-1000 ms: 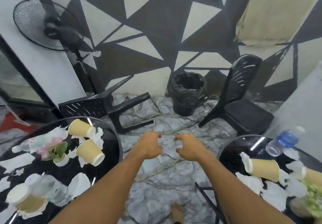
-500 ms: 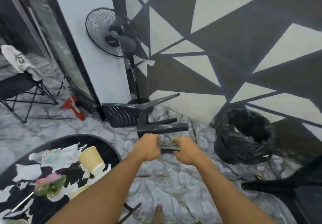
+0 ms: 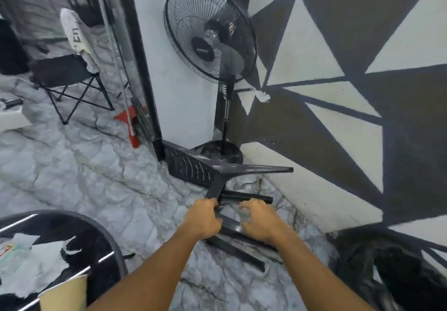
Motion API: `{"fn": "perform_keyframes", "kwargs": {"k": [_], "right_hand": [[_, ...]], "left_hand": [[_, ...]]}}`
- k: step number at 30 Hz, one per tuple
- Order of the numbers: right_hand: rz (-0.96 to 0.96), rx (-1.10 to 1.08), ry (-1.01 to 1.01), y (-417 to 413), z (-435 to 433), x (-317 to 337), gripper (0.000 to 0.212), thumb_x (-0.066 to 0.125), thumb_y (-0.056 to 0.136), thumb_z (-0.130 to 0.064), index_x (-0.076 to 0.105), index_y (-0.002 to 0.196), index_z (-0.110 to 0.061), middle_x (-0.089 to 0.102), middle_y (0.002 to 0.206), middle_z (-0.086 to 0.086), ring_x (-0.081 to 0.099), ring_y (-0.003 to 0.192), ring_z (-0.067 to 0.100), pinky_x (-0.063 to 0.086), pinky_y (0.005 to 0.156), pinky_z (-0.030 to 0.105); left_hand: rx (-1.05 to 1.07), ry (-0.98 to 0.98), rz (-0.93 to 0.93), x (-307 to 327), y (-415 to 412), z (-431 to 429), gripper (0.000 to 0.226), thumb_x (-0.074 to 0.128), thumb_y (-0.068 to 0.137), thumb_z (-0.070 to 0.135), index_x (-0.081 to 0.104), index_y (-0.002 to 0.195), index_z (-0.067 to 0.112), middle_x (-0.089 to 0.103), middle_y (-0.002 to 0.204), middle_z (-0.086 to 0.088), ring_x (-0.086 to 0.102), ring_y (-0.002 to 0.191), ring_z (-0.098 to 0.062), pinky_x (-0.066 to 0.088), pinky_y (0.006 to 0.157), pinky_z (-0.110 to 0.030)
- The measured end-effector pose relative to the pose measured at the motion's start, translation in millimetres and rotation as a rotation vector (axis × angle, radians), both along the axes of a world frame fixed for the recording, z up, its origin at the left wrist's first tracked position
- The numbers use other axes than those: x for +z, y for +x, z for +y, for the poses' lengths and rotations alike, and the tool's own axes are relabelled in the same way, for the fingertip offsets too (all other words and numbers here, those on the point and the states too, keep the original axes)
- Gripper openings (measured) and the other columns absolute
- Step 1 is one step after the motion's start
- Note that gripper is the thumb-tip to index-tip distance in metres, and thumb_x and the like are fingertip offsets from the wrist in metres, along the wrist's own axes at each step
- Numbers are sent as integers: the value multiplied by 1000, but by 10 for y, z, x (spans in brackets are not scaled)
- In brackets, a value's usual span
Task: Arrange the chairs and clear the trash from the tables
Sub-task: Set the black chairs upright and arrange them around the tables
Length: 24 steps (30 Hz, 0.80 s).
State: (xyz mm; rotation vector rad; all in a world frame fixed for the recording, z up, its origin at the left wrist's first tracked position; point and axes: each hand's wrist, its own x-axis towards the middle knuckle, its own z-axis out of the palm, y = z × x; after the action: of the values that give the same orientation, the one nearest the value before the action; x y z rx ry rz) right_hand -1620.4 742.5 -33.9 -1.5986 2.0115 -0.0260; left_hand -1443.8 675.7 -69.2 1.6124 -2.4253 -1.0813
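L hand (image 3: 202,219) grips tipped chair (image 3: 189,165) leg; R hand (image 3: 260,222) curled, prob. gripping too.

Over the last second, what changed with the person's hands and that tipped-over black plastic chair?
The person stepped toward the tipped-over black plastic chair; the left hand and right hand, empty a second ago, now grip its legs. The chair still lies on its side by the black pedestal fan, and torn paper still litters the round black table.

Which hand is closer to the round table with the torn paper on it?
Left. The left hand, gripping a leg of the fallen chair, is just right of the table; the right hand is farther right, beyond that leg.
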Motion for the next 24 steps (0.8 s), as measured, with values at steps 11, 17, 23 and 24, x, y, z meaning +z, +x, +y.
{"fn": "perform_keyframes", "kwargs": {"k": [11, 17, 23, 24], "right_hand": [[8, 463, 273, -940, -2678, -2152, 54, 66, 73, -15, 59, 125, -28, 58, 125, 2, 57, 114, 26, 53, 88, 41], [102, 799, 285, -1050, -3626, -3399, 78, 78, 71, -23, 43, 141, -22, 47, 138, 4, 43, 129, 27, 44, 101, 43], [143, 1096, 243, -1070, -3988, -4209, 85, 85, 54, -38, 47, 129, -26, 50, 118, -3, 45, 118, 21, 36, 98, 42], [130, 1097, 238, -1071, -4034, -4272, 84, 85, 53, -39, 49, 127, -26, 52, 116, -3, 46, 118, 21, 34, 102, 44]], "left_hand": [[362, 307, -78, -1896, -633, -1505, 50, 72, 73, 39, 59, 117, 18, 69, 103, -2, 67, 96, -24, 57, 72, -33], [512, 411, -75, -3184, -1043, -2021, 83, 83, 62, 51, 48, 133, 24, 61, 122, 1, 63, 105, -25, 57, 84, -36], [540, 425, -10, -3998, -1277, -2281, 101, 77, 55, 63, 36, 140, 30, 63, 118, 2, 63, 99, -27, 58, 82, -45], [547, 417, 10, -4070, -1274, -2295, 96, 79, 57, 58, 38, 140, 30, 64, 118, 3, 64, 98, -26, 58, 80, -43]]}}
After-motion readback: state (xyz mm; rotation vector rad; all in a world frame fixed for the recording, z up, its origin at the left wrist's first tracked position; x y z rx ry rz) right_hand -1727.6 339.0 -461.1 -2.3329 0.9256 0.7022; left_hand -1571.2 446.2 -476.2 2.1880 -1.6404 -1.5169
